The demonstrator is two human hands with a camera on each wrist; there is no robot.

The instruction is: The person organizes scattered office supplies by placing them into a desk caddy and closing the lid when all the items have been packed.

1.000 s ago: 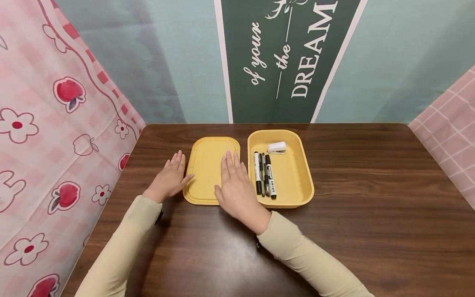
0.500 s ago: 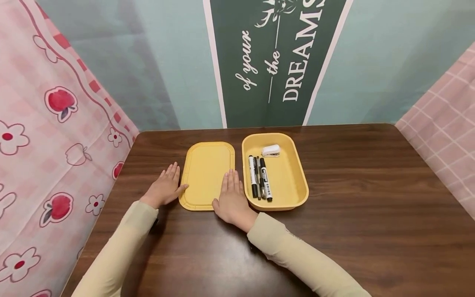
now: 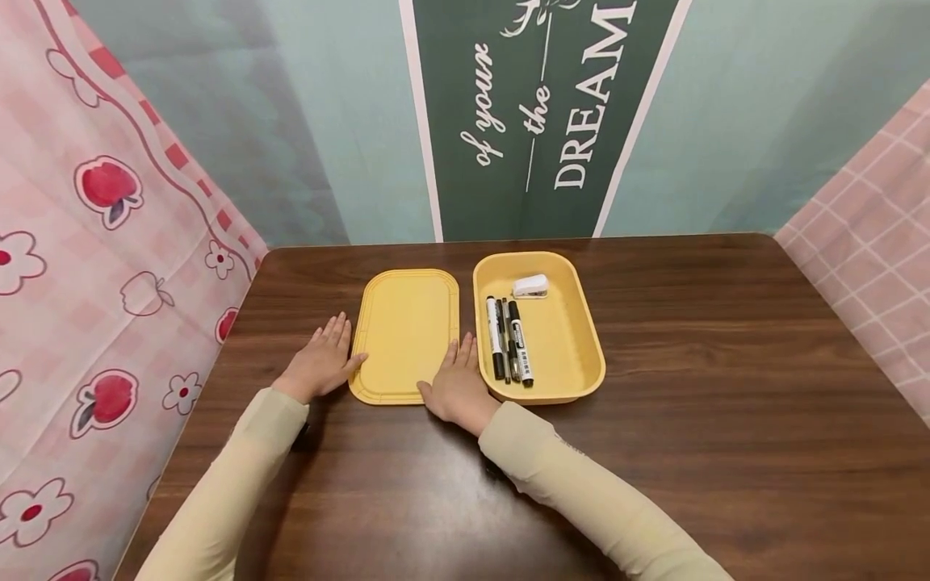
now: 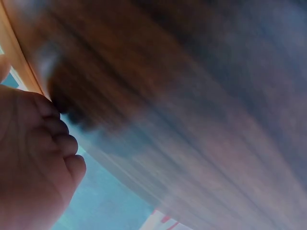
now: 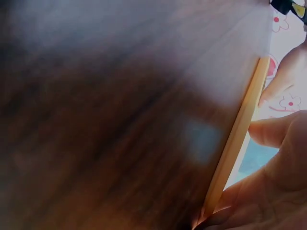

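A yellow rectangular lid [image 3: 407,331] with rounded corners lies flat on the table. My left hand [image 3: 316,363] rests at its left side, palm down with straight fingers, and the thumb touches the lid's edge. At the near right corner of the lid is my right hand [image 3: 458,391], its fingers straight and its thumb on the corner. The right fingertips reach toward the gap beside a yellow box [image 3: 563,347]. The right wrist view shows the lid's edge [image 5: 235,139] close to the right thumb. In the left wrist view the left palm [image 4: 38,158] faces down over the table.
Inside the box lie a white stapler [image 3: 530,286], a white-and-black marker [image 3: 495,335], another marker [image 3: 519,343] and dark pens between them. The brown wooden table [image 3: 719,379] extends right. A pink patterned cloth [image 3: 109,323] hangs at the left and a teal wall cloth [image 3: 349,121] behind.
My right hand has drawn back from over the lid to its near right corner. The left hand stays at the left side. The lid and box keep their places; the head view shifts slightly.
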